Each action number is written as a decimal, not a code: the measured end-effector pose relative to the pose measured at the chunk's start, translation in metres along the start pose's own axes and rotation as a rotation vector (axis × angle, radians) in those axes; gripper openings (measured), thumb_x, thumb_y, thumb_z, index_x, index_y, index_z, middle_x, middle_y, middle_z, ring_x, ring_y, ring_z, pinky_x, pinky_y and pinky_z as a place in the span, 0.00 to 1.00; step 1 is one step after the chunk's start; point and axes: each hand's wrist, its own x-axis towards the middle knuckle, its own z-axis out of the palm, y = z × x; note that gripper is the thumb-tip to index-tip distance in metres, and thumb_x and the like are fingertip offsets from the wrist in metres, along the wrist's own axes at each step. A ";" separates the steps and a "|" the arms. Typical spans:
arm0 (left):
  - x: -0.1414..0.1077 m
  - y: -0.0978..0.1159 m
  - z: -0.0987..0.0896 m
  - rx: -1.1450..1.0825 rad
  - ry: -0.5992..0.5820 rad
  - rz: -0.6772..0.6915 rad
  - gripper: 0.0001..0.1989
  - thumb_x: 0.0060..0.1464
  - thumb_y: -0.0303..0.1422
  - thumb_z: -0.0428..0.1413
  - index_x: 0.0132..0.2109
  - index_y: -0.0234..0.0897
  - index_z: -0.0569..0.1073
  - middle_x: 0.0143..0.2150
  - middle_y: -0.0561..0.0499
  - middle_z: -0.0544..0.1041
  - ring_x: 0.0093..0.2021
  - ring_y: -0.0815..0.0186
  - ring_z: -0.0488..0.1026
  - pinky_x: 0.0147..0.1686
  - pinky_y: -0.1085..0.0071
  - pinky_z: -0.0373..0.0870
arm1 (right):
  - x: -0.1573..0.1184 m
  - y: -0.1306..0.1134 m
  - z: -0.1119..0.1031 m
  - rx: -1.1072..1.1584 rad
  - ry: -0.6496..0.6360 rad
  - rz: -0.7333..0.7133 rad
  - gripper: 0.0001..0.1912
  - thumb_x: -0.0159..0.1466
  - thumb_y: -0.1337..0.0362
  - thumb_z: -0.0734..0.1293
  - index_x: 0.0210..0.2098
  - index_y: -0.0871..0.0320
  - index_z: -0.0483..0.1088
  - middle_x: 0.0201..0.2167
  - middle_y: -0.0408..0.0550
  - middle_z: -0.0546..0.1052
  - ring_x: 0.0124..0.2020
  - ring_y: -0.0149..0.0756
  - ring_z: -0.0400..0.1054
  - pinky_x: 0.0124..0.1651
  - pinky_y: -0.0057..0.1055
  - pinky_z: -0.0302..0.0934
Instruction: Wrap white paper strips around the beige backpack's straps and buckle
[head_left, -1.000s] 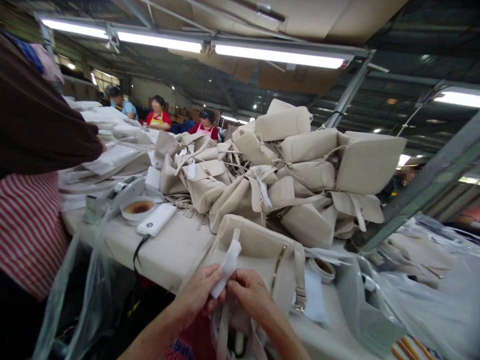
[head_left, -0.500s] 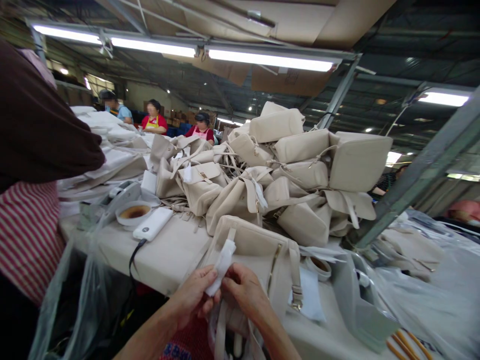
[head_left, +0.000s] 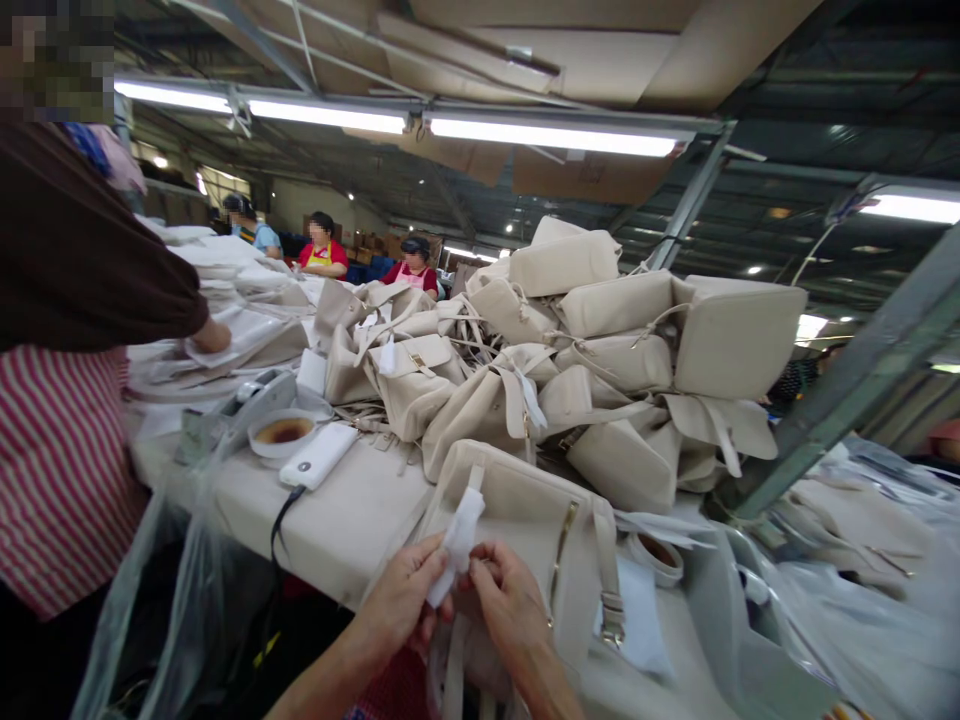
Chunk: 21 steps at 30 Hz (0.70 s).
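Note:
A beige bag (head_left: 517, 490) lies on the table edge in front of me, with a gold zipper and a buckled strap on its right side. White wrapping paper (head_left: 463, 520) is wound around one of its straps. My left hand (head_left: 409, 590) grips this wrapped strap between thumb and fingers. Close by on the right, my right hand (head_left: 506, 600) has its thumb and index finger pinched together at the paper's edge; what lies between them is too small to make out. More beige strap hangs below my hands.
A heap of beige bags (head_left: 585, 400) rises behind. To the left are a tape roll (head_left: 283, 432), a white power bank (head_left: 321, 455) with a black cable, and a co-worker's sleeve (head_left: 90, 250). On the right stand another tape roll (head_left: 660, 558), a grey dispenser (head_left: 739, 610) and a metal post (head_left: 847, 370).
My right hand's pinched fingers have drawn slightly right, away from the wrapped strap. The left hand keeps its grip. The co-worker's hand now shows on the white-covered pile; the view has shifted slightly.

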 end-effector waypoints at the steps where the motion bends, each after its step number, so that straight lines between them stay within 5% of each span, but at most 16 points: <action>1: 0.000 0.000 0.000 0.015 -0.001 0.008 0.36 0.52 0.55 0.51 0.56 0.29 0.68 0.19 0.56 0.70 0.11 0.75 0.57 0.11 0.80 0.52 | -0.003 0.000 0.000 0.082 -0.034 0.033 0.11 0.57 0.56 0.64 0.32 0.57 0.71 0.21 0.46 0.77 0.26 0.41 0.72 0.33 0.35 0.62; 6: -0.001 0.000 0.003 0.062 0.011 0.052 0.37 0.54 0.52 0.51 0.61 0.29 0.65 0.17 0.57 0.69 0.11 0.74 0.59 0.11 0.80 0.53 | -0.013 -0.006 0.009 0.640 -0.200 0.189 0.28 0.47 0.49 0.76 0.40 0.59 0.69 0.16 0.39 0.72 0.17 0.32 0.65 0.22 0.27 0.57; 10: -0.001 -0.004 0.002 0.029 0.009 0.072 0.39 0.56 0.50 0.52 0.67 0.31 0.56 0.20 0.56 0.72 0.11 0.74 0.60 0.11 0.80 0.56 | -0.011 -0.012 0.011 0.868 -0.314 0.250 0.25 0.46 0.55 0.78 0.38 0.60 0.71 0.14 0.32 0.64 0.13 0.19 0.51 0.16 0.18 0.42; 13: -0.002 -0.007 0.002 -0.020 0.054 0.108 0.46 0.56 0.49 0.53 0.71 0.34 0.40 0.16 0.59 0.70 0.10 0.73 0.60 0.10 0.81 0.55 | -0.008 -0.009 0.010 0.946 -0.400 0.261 0.21 0.49 0.58 0.77 0.38 0.62 0.73 0.12 0.30 0.58 0.13 0.17 0.43 0.16 0.17 0.36; 17: -0.004 -0.011 0.004 -0.127 0.034 0.119 0.55 0.56 0.49 0.55 0.68 0.40 0.20 0.17 0.61 0.71 0.11 0.71 0.65 0.11 0.82 0.56 | -0.003 0.000 0.008 0.988 -0.421 0.259 0.21 0.49 0.57 0.76 0.38 0.65 0.75 0.13 0.32 0.61 0.14 0.18 0.47 0.17 0.17 0.43; 21: -0.004 -0.009 0.003 -0.289 -0.052 0.056 0.55 0.55 0.46 0.57 0.68 0.43 0.20 0.23 0.56 0.76 0.13 0.71 0.67 0.11 0.81 0.58 | 0.005 0.006 0.007 0.966 -0.525 0.237 0.20 0.48 0.60 0.75 0.38 0.65 0.74 0.14 0.36 0.66 0.12 0.21 0.55 0.15 0.17 0.42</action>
